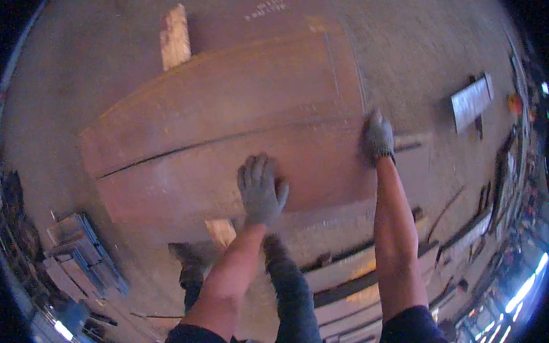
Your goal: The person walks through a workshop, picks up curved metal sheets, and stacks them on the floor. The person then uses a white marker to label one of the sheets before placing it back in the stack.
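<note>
Two large reddish-brown steel plates lie side by side, a dark seam between them. My left hand (261,187), in a grey work glove, rests flat with its fingers out on the near steel plate (183,181). At that plate's right end, close to the seam, my right hand (379,136), gloved too, has its fingers curled over the edge. The fingertips there are partly hidden. Beyond the seam lies the far steel plate (234,93), with faint yellowish marks along its far edge.
A wood block (175,38) sticks out past the far plate, and another wood piece (220,233) shows near my feet. Stacked metal pieces (85,253) stand at the left. A silvery metal piece (471,103) is at the right. Long bars (347,291) lie at the lower right.
</note>
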`<state>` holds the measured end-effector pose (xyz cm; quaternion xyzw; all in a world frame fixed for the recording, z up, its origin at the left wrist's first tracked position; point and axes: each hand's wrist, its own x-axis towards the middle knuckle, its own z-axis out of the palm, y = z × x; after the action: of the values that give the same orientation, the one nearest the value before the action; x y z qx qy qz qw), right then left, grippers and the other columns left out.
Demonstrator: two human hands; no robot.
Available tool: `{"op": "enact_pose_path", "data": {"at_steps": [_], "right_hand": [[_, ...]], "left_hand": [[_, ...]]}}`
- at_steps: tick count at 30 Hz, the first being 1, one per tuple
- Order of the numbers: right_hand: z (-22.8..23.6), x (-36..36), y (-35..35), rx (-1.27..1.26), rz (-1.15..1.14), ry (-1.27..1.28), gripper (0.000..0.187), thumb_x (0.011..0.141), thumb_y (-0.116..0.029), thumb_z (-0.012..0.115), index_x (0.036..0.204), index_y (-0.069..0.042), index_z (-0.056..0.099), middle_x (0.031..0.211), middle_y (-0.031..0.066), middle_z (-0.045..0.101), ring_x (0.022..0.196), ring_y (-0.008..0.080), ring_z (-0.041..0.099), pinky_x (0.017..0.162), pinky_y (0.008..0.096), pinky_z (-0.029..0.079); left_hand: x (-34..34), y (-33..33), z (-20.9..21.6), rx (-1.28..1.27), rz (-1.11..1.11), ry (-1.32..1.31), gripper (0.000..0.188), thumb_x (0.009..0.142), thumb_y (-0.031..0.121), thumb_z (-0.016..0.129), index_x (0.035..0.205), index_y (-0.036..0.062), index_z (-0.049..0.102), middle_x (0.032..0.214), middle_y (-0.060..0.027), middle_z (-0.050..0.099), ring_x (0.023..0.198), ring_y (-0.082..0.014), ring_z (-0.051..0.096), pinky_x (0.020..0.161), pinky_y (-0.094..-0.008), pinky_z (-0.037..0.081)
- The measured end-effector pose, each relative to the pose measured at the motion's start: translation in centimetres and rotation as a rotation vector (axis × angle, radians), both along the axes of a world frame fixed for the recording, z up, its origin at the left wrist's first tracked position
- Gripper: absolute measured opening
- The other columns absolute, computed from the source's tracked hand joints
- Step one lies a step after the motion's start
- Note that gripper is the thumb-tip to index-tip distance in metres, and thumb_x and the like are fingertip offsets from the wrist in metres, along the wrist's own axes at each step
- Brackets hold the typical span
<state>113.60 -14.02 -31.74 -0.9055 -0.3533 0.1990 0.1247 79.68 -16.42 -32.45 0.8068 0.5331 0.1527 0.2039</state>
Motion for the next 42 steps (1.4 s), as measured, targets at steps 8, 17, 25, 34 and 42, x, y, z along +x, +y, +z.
{"op": "enact_pose_path", "data": {"at_steps": [8,17,25,34,42], "right_hand": [[2.8,-1.6,-0.7,0.343,-0.134,0.152,0.033,0.098,-0.022,0.053,0.122,-0.002,0.065,0.115,0.0242,0.068,0.105,0.0412,0.065,0.097,0.0473,0.048],[4.1,-4.2,-0.4,0.316,0.323,-0.375,0.023,0.093,-0.024,0.062,0.103,-0.006,0.072,0.106,0.0182,0.069,0.104,0.0385,0.063,0.092,0.0487,0.049],[6.3,-3.3,1.0,0.147,0.436,-0.433,0.025,0.089,-0.027,0.062,0.089,-0.004,0.071,0.096,0.0205,0.067,0.093,0.0421,0.063,0.081,0.0515,0.051],[6.2,-2.4,1.8,0.056,0.531,-0.388,0.025,0.088,-0.028,0.062,0.091,-0.004,0.069,0.099,0.0205,0.067,0.094,0.0420,0.064,0.082,0.0523,0.052],[5.7,-2.6,0.1,0.291,0.590,-0.419,0.022,0.089,-0.021,0.062,0.096,-0.002,0.072,0.097,0.0205,0.070,0.091,0.0414,0.067,0.080,0.0513,0.054]], "left_hand": [[-0.8,-0.9,1.3,-0.030,-0.035,0.037,0.055,0.084,0.029,0.067,0.133,0.0071,0.055,0.146,-0.0180,0.049,0.142,-0.0434,0.037,0.117,-0.0611,0.026],[-1.1,-0.9,0.0,0.039,0.001,-0.002,0.051,0.084,0.029,0.068,0.130,0.0101,0.058,0.144,-0.0146,0.051,0.138,-0.0402,0.042,0.115,-0.0592,0.028],[-1.5,-1.6,0.2,0.030,0.014,-0.044,0.049,0.086,0.029,0.067,0.130,0.0100,0.060,0.144,-0.0148,0.052,0.139,-0.0394,0.043,0.118,-0.0574,0.026],[-4.0,-2.3,2.9,0.013,-0.055,-0.091,0.055,0.085,0.030,0.069,0.134,0.0068,0.057,0.139,-0.0178,0.054,0.133,-0.0396,0.048,0.115,-0.0581,0.030],[7.5,5.5,3.6,0.140,-0.268,-0.064,0.058,0.083,0.031,0.068,0.133,0.0043,0.056,0.138,-0.0174,0.053,0.130,-0.0380,0.047,0.112,-0.0531,0.036]]}}
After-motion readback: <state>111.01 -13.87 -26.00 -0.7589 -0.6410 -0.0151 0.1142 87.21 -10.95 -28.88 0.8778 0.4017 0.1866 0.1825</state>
